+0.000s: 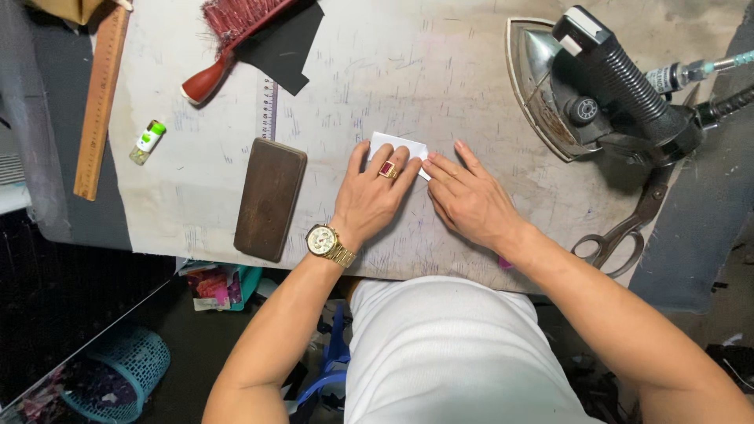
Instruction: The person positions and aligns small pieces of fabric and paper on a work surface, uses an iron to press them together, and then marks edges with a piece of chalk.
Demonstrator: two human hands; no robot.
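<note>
Left hand point(375, 188) and right hand point(470, 196), fingers flat and unclenched, pressing white cloth piece point(397, 146) on marked table point(408, 71); wooden block point(270, 198) left, iron point(585, 86) right.

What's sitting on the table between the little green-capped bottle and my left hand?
In the head view, a dark brown rectangular block lies between the green-capped bottle and the left hand, which rests on a small white piece.
</note>
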